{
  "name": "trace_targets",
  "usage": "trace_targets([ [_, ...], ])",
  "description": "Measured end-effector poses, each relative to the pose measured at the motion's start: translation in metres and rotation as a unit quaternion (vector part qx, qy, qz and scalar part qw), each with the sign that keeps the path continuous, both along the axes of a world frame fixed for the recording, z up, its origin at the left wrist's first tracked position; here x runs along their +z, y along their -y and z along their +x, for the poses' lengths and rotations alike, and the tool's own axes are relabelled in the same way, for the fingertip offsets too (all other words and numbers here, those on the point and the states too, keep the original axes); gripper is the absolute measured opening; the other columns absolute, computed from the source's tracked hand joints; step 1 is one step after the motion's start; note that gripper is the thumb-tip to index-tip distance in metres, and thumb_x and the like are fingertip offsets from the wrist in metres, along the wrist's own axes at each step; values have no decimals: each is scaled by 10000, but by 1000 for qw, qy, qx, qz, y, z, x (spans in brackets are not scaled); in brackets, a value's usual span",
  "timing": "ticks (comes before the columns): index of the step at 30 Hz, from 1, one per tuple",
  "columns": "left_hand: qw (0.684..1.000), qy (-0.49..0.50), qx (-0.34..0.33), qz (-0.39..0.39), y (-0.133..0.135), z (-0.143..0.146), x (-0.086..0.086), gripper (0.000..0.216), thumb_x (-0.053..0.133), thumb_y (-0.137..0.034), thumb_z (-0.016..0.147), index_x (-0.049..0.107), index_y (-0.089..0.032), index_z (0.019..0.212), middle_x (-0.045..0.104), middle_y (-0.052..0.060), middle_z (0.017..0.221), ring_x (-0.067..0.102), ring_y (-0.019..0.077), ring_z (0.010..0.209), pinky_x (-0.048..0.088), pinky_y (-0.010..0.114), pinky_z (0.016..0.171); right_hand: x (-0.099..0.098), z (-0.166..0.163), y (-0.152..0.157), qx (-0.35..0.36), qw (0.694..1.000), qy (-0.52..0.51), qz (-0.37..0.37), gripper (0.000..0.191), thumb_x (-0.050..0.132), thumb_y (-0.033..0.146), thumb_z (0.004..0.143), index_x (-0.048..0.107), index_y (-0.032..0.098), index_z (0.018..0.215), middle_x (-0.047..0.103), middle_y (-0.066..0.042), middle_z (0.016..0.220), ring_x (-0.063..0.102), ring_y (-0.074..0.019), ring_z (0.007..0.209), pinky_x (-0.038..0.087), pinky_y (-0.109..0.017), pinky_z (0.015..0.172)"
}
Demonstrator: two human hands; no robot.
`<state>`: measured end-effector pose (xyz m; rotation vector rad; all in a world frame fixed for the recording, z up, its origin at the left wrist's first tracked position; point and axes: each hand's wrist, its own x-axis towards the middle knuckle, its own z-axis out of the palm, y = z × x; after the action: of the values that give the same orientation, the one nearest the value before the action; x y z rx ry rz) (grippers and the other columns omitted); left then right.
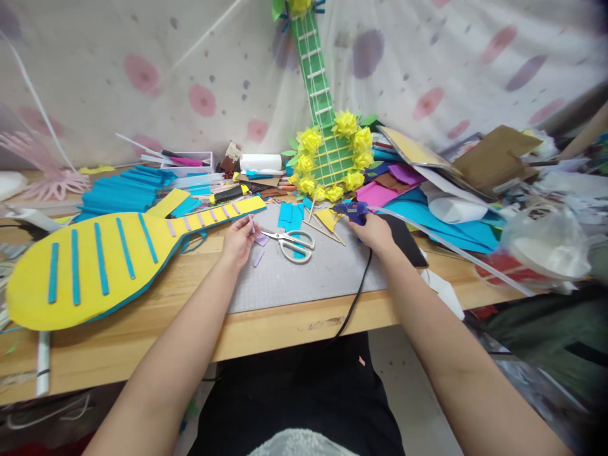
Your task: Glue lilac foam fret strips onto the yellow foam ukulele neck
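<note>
My left hand (239,241) pinches a small purple strip (251,223) beside the neck of a yellow cardboard guitar (121,247). Blue strips cross the guitar's body and several purple strips cross its neck. In my right hand (373,232) is a blue glue gun (352,210), its tip pointing left and a long clear glue stick (456,250) trailing out behind. Between my hands, scissors (292,244) with pale handles lie on a grey cutting mat (304,278). Another purple strip (259,258) rests on the mat near my left hand.
A green paper guitar (327,136) with yellow flowers leans against the curtain at the back. Blue paper (118,193) is stacked at the left. Coloured sheets, cardboard (496,158) and a plastic bag (546,237) crowd the right. The glue gun's black cord (358,294) hangs over the table edge.
</note>
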<state>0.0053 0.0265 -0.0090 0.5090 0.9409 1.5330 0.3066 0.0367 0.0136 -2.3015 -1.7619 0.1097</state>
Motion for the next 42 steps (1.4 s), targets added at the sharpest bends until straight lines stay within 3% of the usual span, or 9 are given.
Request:
trace_targets([
  [5,1000,-8,2,-5,0,1,0,132,535,2,715,608,-104,740,561,-1,603,547,72,572,494,272,722,21,4,-1,13,999,-38,2,450,523,433,757,578,137,1091,657,-154,983,616,-274,910,456,-339,741],
  [10,1000,-13,-3,-1,2,3,0,121,564,-4,698,610,-106,741,567,-5,621,551,65,582,503,265,720,48,-3,-3,51,990,-132,-6,358,536,395,761,579,129,998,638,-62,691,591,-166,582,455,-280,592],
  [13,1000,-18,-17,-7,3,5,0,116,558,-2,704,607,-100,741,575,-5,621,561,65,590,514,260,711,57,-20,1,114,968,-223,3,358,557,429,757,571,131,956,602,-36,633,544,-123,506,430,-242,506],
  [18,998,-26,-47,-17,3,6,-1,101,574,-13,709,614,-85,768,594,18,627,586,78,601,522,258,704,54,-65,6,244,903,-354,-6,297,590,431,752,571,159,871,606,-22,632,520,-88,473,421,-213,461],
  [22,998,-16,-54,-24,2,4,0,112,584,-4,702,624,-85,767,598,23,624,593,81,601,522,274,735,47,-93,5,283,881,-378,-13,282,614,408,736,568,157,858,660,-47,737,489,-69,447,406,-204,417],
  [25,998,-11,-52,-20,2,4,1,110,585,-3,702,633,-85,757,597,25,618,590,83,597,517,298,774,45,-101,5,294,879,-374,-12,283,599,396,749,566,156,896,680,-58,820,478,-62,447,415,-205,423],
  [42,999,-14,-50,-16,4,6,2,97,584,-3,700,641,-82,706,597,25,622,573,75,603,521,310,795,47,-109,7,270,891,-364,-30,238,624,365,747,568,156,848,657,-39,757,468,-58,424,403,-219,415],
])
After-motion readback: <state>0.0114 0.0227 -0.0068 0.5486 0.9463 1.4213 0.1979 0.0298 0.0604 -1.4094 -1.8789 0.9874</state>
